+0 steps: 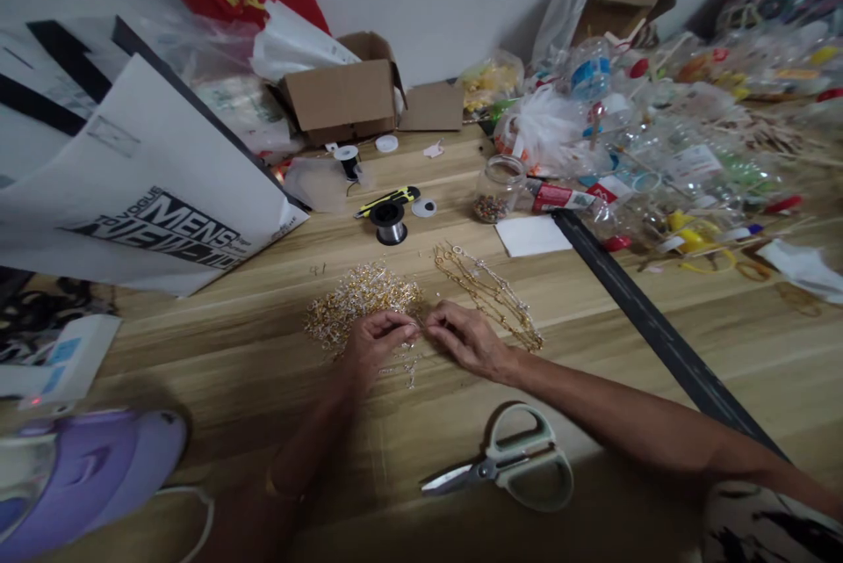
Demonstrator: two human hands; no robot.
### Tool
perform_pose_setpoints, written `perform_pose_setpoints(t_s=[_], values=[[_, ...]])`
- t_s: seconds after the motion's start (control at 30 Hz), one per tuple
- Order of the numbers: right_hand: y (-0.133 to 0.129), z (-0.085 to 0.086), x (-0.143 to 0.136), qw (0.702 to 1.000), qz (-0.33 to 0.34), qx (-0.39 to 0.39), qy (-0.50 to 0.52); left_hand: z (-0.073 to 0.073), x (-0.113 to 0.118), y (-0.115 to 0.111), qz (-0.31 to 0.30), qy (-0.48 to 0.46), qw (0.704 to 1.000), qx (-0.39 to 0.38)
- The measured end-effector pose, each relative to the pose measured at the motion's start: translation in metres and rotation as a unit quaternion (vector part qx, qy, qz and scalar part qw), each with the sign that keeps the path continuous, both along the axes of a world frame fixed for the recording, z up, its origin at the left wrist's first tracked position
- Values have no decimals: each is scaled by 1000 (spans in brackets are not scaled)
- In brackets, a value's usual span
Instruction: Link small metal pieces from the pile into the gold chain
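Over the wooden table, my left hand (380, 342) is closed in a pinch, thumb against forefinger. A short strand of small silvery beads (411, 370) hangs just below its fingertips and seems to be held there. My right hand (466, 340) pinches close beside it, fingertips almost touching the left ones; whatever is between them is too small to make out. Behind my left hand spreads a pile of small gold and silver beads (359, 295). Several gold and silver beaded chains (487, 291) lie side by side just beyond my right hand.
Scissors (520, 458) lie in front of my right forearm. Behind the beads stand a wire spool (388, 225), a yellow cutter (395, 197) and a jar of beads (495, 194). A paper bag (164, 168) is left, plastic bottles (698, 159) right, a purple appliance (105, 466) lower left.
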State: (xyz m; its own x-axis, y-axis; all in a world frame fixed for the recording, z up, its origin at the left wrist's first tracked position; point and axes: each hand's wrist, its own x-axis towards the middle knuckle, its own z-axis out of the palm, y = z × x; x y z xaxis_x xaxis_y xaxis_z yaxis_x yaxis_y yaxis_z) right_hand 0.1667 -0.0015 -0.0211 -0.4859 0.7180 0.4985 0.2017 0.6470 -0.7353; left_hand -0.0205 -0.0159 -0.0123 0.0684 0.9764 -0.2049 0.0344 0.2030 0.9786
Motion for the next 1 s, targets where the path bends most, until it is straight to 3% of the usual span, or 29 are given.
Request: perform_pose_setpoints(t_s=[0.4, 1.0], values=[[0, 0, 1, 1000, -8, 29, -7, -2, 0, 2, -6, -26, 1000, 5], [1, -2, 1, 1000, -2, 10, -12, -4, -1, 0, -11, -7, 1000, -6]])
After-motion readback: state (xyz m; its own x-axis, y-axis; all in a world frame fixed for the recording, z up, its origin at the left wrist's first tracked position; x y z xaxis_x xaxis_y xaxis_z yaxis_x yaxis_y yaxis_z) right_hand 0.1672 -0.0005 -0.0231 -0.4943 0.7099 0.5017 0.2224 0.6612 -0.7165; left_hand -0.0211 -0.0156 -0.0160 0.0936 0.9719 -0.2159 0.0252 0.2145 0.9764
